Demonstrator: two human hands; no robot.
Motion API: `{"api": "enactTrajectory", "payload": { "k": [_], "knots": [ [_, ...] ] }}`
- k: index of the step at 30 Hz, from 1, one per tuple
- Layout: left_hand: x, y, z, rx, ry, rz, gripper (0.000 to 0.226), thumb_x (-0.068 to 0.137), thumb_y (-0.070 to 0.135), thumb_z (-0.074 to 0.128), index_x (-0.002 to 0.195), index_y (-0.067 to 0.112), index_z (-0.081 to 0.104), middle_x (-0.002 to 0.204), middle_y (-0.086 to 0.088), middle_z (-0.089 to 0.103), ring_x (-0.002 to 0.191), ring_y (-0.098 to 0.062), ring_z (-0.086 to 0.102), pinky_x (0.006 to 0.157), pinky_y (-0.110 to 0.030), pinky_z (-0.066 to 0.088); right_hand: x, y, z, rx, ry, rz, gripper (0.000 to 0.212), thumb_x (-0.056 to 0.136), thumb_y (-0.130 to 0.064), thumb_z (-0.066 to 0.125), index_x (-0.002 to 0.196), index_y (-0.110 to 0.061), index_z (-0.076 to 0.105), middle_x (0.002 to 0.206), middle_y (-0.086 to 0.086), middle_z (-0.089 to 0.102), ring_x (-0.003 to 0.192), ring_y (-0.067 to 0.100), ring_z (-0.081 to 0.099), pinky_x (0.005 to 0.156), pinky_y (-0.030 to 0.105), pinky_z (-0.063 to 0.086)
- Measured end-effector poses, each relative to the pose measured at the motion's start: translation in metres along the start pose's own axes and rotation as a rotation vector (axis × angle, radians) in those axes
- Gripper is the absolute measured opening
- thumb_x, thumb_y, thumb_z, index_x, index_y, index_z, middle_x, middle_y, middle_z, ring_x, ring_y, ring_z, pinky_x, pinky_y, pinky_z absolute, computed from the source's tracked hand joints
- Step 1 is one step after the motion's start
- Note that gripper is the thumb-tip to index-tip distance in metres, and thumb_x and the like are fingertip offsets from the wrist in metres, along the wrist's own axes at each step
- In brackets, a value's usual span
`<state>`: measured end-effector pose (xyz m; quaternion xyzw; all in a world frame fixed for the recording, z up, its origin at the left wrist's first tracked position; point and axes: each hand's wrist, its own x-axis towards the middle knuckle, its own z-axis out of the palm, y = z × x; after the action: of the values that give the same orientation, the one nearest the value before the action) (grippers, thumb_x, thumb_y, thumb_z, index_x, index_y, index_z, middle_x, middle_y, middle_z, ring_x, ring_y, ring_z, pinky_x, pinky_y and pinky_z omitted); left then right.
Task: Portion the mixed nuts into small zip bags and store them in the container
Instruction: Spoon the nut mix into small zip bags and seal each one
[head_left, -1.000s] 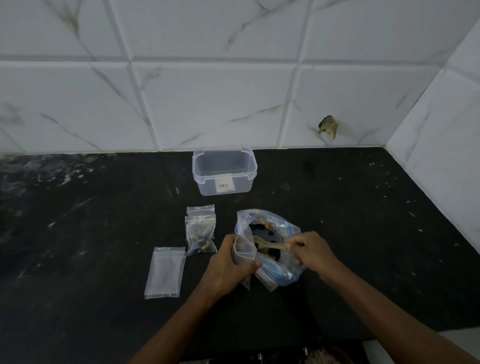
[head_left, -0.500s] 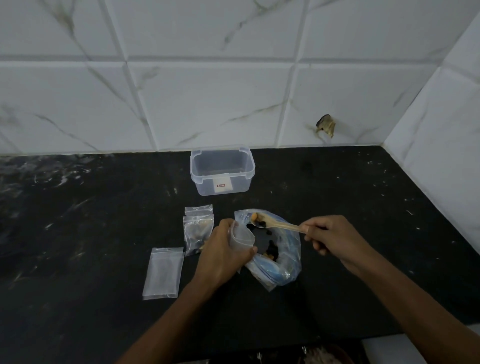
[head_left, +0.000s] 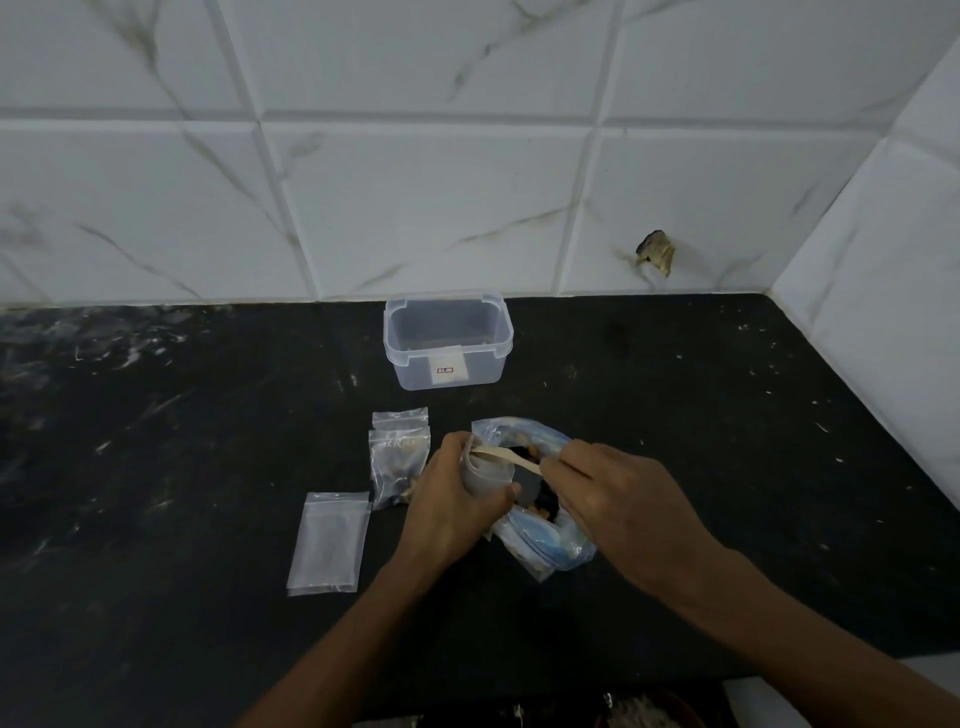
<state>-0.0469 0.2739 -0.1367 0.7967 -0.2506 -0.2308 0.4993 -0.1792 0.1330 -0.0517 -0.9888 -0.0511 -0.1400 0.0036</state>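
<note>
A: Black stone desk (head_left: 727, 467), white marble-pattern tile wall (head_left: 415, 208) behind and to the right. Report hand status.

B: Left hand (head_left: 457, 499): its fingers are curled round a small zip bag (head_left: 491, 475), holding it upright with the mouth open. Right hand (head_left: 618, 499): its fingers pinch the handle end of a wooden spoon (head_left: 506, 457). The spoon's far end lies at the mouth of the small zip bag; whether it carries nuts cannot be told.

A: Location of the bulk supply?

B: The large bag of mixed nuts (head_left: 535, 535) lies on the desk directly beneath and between both hands. Its mouth is open; dark and tan pieces show inside.

A: Filled portions?

B: Filled zip bags (head_left: 399, 462) lie just left of the left hand, one overlapping another; the exact number cannot be told. An empty zip bag (head_left: 330, 543) lies flat on the desk, further left and nearer the person.

A: Storage unit?

B: The clear plastic container (head_left: 448, 343) stands with no lid on it at the back of the desk, close to the wall, apart from the bags. A white label is on its front face. No bags are seen inside it.

A: Other features?

B: A chipped spot (head_left: 655, 253) on the wall tile, right of the container.
</note>
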Motion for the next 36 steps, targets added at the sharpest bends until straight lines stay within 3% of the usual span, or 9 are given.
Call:
{"api": "enactTrajectory", "payload": {
  "k": [3, 6, 10, 15, 21, 26, 28, 32, 36],
  "knots": [
    [0.000, 0.000, 0.000, -0.019, 0.009, 0.002, 0.055, 0.075, 0.031, 0.080, 0.115, 0.039, 0.043, 0.109, 0.012, 0.061, 0.102, -0.004, 0.061, 0.086, -0.037, 0.058, -0.001, 0.005, 0.000, 0.010, 0.042, 0.025, 0.016, 0.071, -0.007, 0.075, 0.084, -0.013, 0.069, 0.076, 0.001, 0.062, 0.056, 0.009, 0.056, 0.049, 0.018, 0.047],
    [0.000, -0.001, 0.000, -0.024, 0.010, -0.005, 0.057, 0.075, 0.031, 0.081, 0.118, 0.037, 0.043, 0.112, 0.012, 0.060, 0.104, -0.004, 0.060, 0.088, -0.036, 0.057, -0.003, 0.010, -0.003, 0.055, 0.090, 0.082, 0.009, 0.082, -0.012, 0.061, 0.084, -0.011, 0.069, 0.077, 0.001, 0.061, 0.056, 0.008, 0.055, 0.049, 0.019, 0.049],
    [-0.001, -0.005, -0.002, -0.043, 0.001, -0.036, 0.055, 0.077, 0.032, 0.079, 0.117, 0.038, 0.042, 0.114, 0.011, 0.058, 0.104, -0.007, 0.061, 0.085, -0.034, 0.058, -0.007, 0.025, 0.002, 0.275, 0.135, 0.384, 0.010, 0.087, -0.013, 0.062, 0.091, -0.013, 0.071, 0.080, -0.003, 0.060, 0.064, 0.006, 0.056, 0.056, 0.023, 0.050],
    [-0.007, -0.018, -0.003, -0.062, -0.056, -0.072, 0.055, 0.079, 0.031, 0.078, 0.122, 0.032, 0.044, 0.116, 0.008, 0.060, 0.105, -0.006, 0.062, 0.084, -0.029, 0.058, -0.017, 0.047, 0.039, 0.219, -0.075, 0.621, 0.010, 0.092, -0.017, 0.060, 0.087, -0.018, 0.069, 0.075, -0.006, 0.056, 0.063, 0.005, 0.053, 0.056, 0.018, 0.043],
    [-0.006, -0.023, 0.003, -0.130, -0.116, -0.106, 0.050, 0.081, 0.029, 0.077, 0.119, 0.030, 0.046, 0.116, 0.004, 0.062, 0.101, -0.005, 0.065, 0.076, -0.022, 0.058, -0.009, 0.032, 0.075, 0.217, -0.169, 0.588, 0.019, 0.096, -0.018, 0.050, 0.088, -0.015, 0.067, 0.082, -0.003, 0.056, 0.068, 0.011, 0.056, 0.060, 0.026, 0.048],
    [-0.004, -0.024, 0.005, -0.175, -0.132, -0.113, 0.047, 0.081, 0.026, 0.077, 0.117, 0.028, 0.047, 0.115, 0.004, 0.061, 0.101, -0.007, 0.066, 0.076, -0.024, 0.059, -0.004, 0.024, 0.086, 0.351, -0.233, 0.561, 0.022, 0.096, -0.015, 0.050, 0.084, -0.015, 0.069, 0.081, -0.001, 0.062, 0.071, 0.011, 0.061, 0.066, 0.031, 0.053],
    [-0.003, -0.025, 0.005, -0.187, -0.143, -0.116, 0.046, 0.081, 0.026, 0.077, 0.116, 0.029, 0.047, 0.115, 0.004, 0.062, 0.101, -0.008, 0.067, 0.078, -0.026, 0.059, -0.007, 0.027, 0.086, 0.431, -0.267, 0.601, 0.022, 0.095, -0.014, 0.053, 0.082, -0.015, 0.070, 0.075, -0.001, 0.064, 0.066, 0.010, 0.061, 0.062, 0.027, 0.052],
    [-0.001, -0.027, 0.007, -0.185, -0.148, -0.121, 0.046, 0.080, 0.028, 0.078, 0.115, 0.030, 0.048, 0.114, 0.003, 0.064, 0.100, -0.009, 0.067, 0.077, -0.027, 0.060, -0.004, 0.032, 0.084, 0.634, -0.344, 0.761, 0.018, 0.094, -0.014, 0.056, 0.089, -0.019, 0.073, 0.070, -0.011, 0.063, 0.059, 0.000, 0.058, 0.056, 0.014, 0.043],
    [-0.001, -0.025, 0.005, -0.179, -0.158, -0.127, 0.047, 0.080, 0.027, 0.078, 0.116, 0.031, 0.047, 0.117, 0.003, 0.062, 0.102, -0.009, 0.066, 0.078, -0.026, 0.059, -0.001, 0.033, 0.082, 0.758, -0.290, 0.959, 0.020, 0.094, -0.010, 0.056, 0.085, -0.015, 0.073, 0.071, -0.010, 0.064, 0.059, 0.001, 0.057, 0.059, 0.017, 0.046]
  ]
}}
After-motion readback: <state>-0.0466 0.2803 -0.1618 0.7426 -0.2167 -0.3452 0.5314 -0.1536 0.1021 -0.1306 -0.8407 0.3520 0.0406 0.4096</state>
